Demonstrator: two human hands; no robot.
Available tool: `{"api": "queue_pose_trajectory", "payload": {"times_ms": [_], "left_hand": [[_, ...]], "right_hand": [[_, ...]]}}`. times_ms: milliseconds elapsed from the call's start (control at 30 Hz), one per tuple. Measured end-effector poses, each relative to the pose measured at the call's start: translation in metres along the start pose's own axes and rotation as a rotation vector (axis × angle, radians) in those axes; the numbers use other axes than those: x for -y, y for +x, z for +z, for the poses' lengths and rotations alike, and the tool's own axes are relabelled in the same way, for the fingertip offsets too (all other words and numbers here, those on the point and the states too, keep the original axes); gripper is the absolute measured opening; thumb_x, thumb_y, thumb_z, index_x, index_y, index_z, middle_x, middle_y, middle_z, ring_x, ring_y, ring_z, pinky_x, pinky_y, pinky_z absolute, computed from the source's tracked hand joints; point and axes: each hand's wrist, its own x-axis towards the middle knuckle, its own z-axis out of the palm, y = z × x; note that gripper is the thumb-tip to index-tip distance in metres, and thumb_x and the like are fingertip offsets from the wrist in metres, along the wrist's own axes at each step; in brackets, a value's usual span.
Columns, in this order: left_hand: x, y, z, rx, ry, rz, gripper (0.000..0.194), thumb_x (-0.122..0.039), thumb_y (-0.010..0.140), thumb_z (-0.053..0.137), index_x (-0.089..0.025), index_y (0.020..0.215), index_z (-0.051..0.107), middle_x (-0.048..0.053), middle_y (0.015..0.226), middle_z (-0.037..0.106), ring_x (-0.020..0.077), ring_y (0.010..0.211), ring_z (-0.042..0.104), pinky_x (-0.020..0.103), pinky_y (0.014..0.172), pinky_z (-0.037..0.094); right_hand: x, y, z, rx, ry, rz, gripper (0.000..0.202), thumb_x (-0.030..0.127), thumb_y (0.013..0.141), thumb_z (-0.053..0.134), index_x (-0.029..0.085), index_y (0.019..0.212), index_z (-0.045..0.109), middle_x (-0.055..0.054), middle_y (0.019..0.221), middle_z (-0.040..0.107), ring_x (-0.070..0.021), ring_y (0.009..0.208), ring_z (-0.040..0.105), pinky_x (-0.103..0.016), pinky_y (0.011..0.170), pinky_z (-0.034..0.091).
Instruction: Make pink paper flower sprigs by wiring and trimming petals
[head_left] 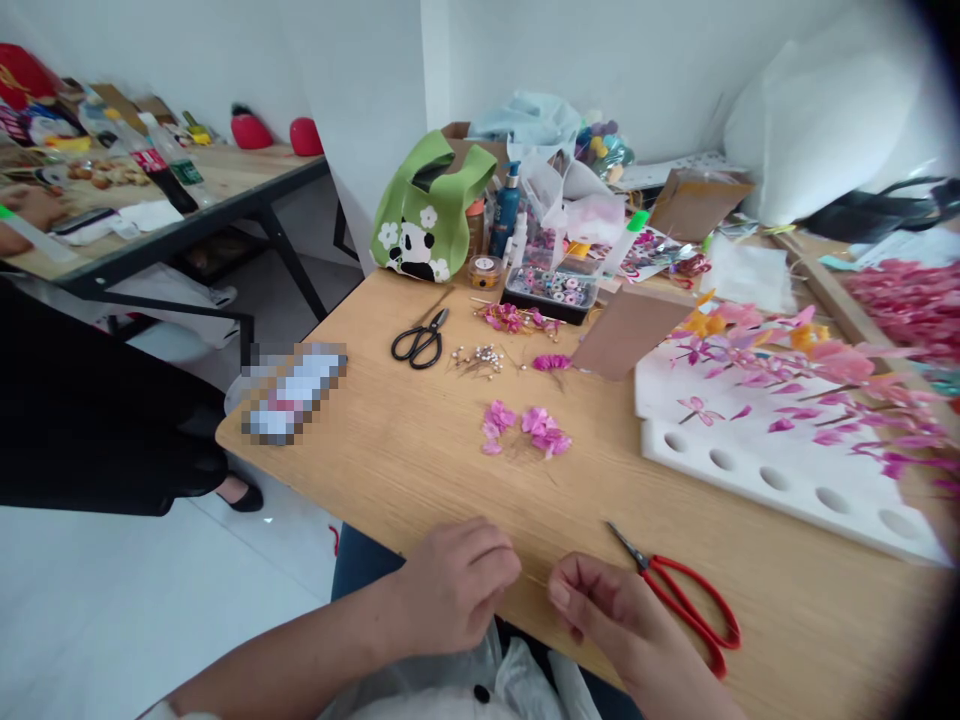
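Note:
My left hand [466, 585] is curled closed at the table's front edge, its fingertips turned under and hidden. Just to its right, my right hand [609, 612] pinches thumb against forefinger. Whatever either hand holds, perhaps something very thin, is too small to make out. Red-handled scissors [686, 605] lie beside my right hand, blades pointing away to the left. Ahead of both hands rest pink petal clusters [546, 432] with fine wires. Farther back are a magenta flower piece [551, 362], wired white beads [480, 358] and black scissors [420, 342].
At the right, a white foam block [697, 472] with holes bears pink flower sprays [840, 390]. A bead tray [551, 290], brown card [634, 330] and green panda bag [431, 215] stand behind. A person in black clothing [97, 400] is at the left, near another table [225, 190].

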Motion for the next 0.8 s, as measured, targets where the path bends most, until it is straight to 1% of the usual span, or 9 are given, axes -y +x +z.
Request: {"api": "queue_pose_trajectory", "payload": {"times_ms": [100, 167, 267, 400, 500, 567, 633, 733, 800], "left_hand": [[0.001, 0.003, -0.002, 0.005, -0.212, -0.164, 0.015, -0.012, 0.085, 0.045, -0.015, 0.095, 0.056, 0.007, 0.086, 0.061, 0.0148, 0.076, 0.055, 0.025, 0.067, 0.046], [0.000, 0.005, -0.004, 0.040, -0.352, -0.277, 0.023, -0.014, 0.081, 0.052, -0.015, 0.103, 0.057, 0.006, 0.088, 0.061, 0.0129, 0.070, 0.056, 0.023, 0.062, 0.046], [-0.005, 0.008, -0.004, 0.078, -0.484, -0.362, 0.030, -0.022, 0.078, 0.060, -0.015, 0.107, 0.058, 0.005, 0.087, 0.061, 0.0121, 0.066, 0.055, 0.021, 0.056, 0.044], [-0.010, 0.011, 0.005, -0.006, -0.490, -0.372, 0.012, -0.024, 0.084, 0.056, -0.015, 0.085, 0.063, 0.001, 0.071, 0.056, 0.0112, 0.065, 0.051, 0.022, 0.060, 0.040], [-0.009, 0.014, 0.010, -0.013, -0.575, -0.536, 0.016, -0.024, 0.085, 0.052, -0.016, 0.072, 0.058, -0.002, 0.061, 0.050, 0.0086, 0.056, 0.047, 0.021, 0.054, 0.037], [-0.007, 0.015, 0.011, 0.028, -0.756, -0.731, 0.017, -0.031, 0.084, 0.053, -0.017, 0.074, 0.054, -0.005, 0.056, 0.046, 0.0065, 0.044, 0.042, 0.019, 0.043, 0.034], [-0.005, 0.016, 0.011, 0.062, -0.940, -0.878, 0.023, -0.040, 0.081, 0.055, -0.018, 0.075, 0.050, -0.008, 0.051, 0.043, 0.0052, 0.035, 0.036, 0.017, 0.033, 0.030], [-0.002, 0.017, 0.009, 0.074, -1.078, -0.948, 0.033, -0.048, 0.074, 0.061, -0.019, 0.071, 0.047, -0.010, 0.045, 0.044, 0.0043, 0.030, 0.034, 0.016, 0.028, 0.028], [-0.002, 0.018, 0.008, 0.083, -1.112, -0.952, 0.036, -0.050, 0.072, 0.063, -0.018, 0.069, 0.046, -0.010, 0.043, 0.044, 0.0038, 0.029, 0.034, 0.015, 0.027, 0.027]], "right_hand": [[-0.001, 0.001, -0.001, -0.049, -0.032, -0.027, 0.038, 0.053, 0.082, 0.057, 0.018, 0.067, 0.054, 0.004, 0.060, 0.042, -0.0116, 0.058, 0.036, -0.024, 0.052, 0.029], [0.001, 0.001, 0.000, -0.068, -0.067, -0.039, 0.037, 0.051, 0.082, 0.057, 0.018, 0.066, 0.053, 0.004, 0.059, 0.040, -0.0116, 0.057, 0.035, -0.024, 0.052, 0.029], [0.005, 0.002, 0.001, -0.085, -0.114, -0.052, 0.038, 0.052, 0.083, 0.054, 0.018, 0.065, 0.051, 0.004, 0.059, 0.039, -0.0116, 0.057, 0.034, -0.025, 0.051, 0.028], [0.005, 0.001, 0.003, -0.074, -0.150, -0.060, 0.038, 0.051, 0.086, 0.050, 0.018, 0.067, 0.051, 0.004, 0.061, 0.037, -0.0117, 0.058, 0.034, -0.024, 0.051, 0.028], [0.002, 0.001, 0.002, -0.061, -0.222, -0.076, 0.036, 0.047, 0.090, 0.046, 0.019, 0.068, 0.049, 0.005, 0.060, 0.037, -0.0115, 0.056, 0.035, -0.024, 0.049, 0.029], [0.001, 0.000, -0.001, -0.123, -0.355, -0.194, 0.032, 0.041, 0.094, 0.042, 0.020, 0.070, 0.050, 0.003, 0.061, 0.042, -0.0124, 0.056, 0.041, -0.024, 0.050, 0.033], [0.000, -0.001, -0.003, -0.240, -0.530, -0.433, 0.024, 0.030, 0.096, 0.042, 0.020, 0.077, 0.052, 0.000, 0.068, 0.051, -0.0146, 0.063, 0.048, -0.026, 0.057, 0.039], [0.000, -0.003, -0.005, -0.319, -0.778, -0.801, 0.011, 0.012, 0.092, 0.046, 0.018, 0.092, 0.056, -0.005, 0.083, 0.059, -0.0181, 0.078, 0.052, -0.032, 0.072, 0.043], [-0.001, -0.005, -0.007, -0.271, -0.927, -0.921, 0.018, 0.006, 0.091, 0.045, 0.015, 0.102, 0.057, -0.008, 0.090, 0.060, -0.0213, 0.086, 0.051, -0.036, 0.078, 0.043]]}}
